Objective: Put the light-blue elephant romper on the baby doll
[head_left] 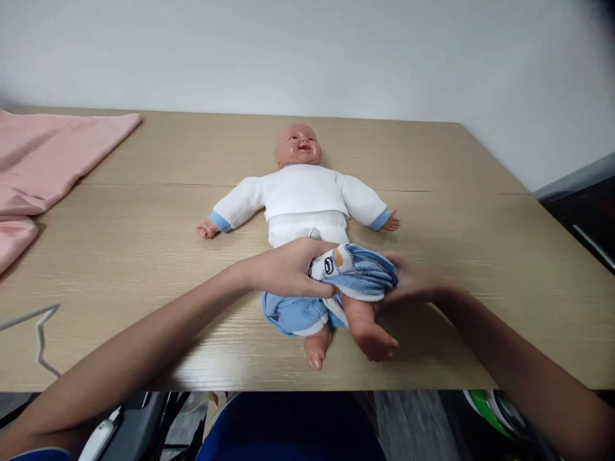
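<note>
On its back on the table lies a baby doll (307, 192), head away from me, in a white top with blue cuffs and white cloth around its hips. Blue pants (295, 314) with white trim are bunched around its lower legs, both feet sticking out. My left hand (298, 266) grips the pants leg on the right side, by its white patch with a dark and orange print. My right hand (406, 278) is closed on the outer side of that same leg, its fingers partly behind the cloth. The doll's foot (375, 339) hangs out below the gathered fabric.
A pink cloth (52, 160) is spread at the table's left. A white cable or bent wire (41, 326) lies near the front left edge. The wooden table (480, 256) reaches back to a pale wall. Dark equipment (581, 205) stands beyond the right edge.
</note>
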A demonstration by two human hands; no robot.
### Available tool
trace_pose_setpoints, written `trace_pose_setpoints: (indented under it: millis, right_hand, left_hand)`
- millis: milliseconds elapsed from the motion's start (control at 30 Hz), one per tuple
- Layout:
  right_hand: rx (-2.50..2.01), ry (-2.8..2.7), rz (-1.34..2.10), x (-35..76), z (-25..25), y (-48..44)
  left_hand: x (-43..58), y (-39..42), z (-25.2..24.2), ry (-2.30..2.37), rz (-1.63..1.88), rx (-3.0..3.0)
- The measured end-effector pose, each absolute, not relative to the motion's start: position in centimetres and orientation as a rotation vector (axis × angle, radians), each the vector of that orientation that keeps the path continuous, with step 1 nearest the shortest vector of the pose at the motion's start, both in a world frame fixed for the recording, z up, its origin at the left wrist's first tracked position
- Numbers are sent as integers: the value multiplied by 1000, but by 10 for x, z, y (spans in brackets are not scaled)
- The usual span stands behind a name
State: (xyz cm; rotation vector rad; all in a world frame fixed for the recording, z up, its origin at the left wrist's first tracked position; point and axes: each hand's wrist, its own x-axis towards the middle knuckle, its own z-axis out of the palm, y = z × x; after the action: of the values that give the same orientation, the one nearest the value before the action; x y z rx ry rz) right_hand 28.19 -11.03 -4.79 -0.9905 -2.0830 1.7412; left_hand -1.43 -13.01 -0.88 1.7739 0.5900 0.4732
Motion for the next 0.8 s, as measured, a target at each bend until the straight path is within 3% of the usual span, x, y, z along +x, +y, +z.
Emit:
trace_pose_setpoints:
  millis: [67, 200, 400, 567, 800]
  right_hand:
    - [-865, -2062, 2001, 282, -52, -94]
    - [-756, -1968, 2092, 287, -56, -90]
    - [-992, -1629, 1948, 296, -67, -113]
    - [-993, -1411, 1967, 282, -67, -119]
    - [-920, -1559, 1896, 271, -51, -127]
  left_hand:
    - [-15, -129, -12, 579, 507, 1754]
    - [-15, -130, -12, 586, 511, 1714]
    - [-14, -132, 2, 592, 419, 1601]
    - [-29, -145, 18, 857, 384, 1723]
    - [-77, -197, 12, 1118, 392, 1774]
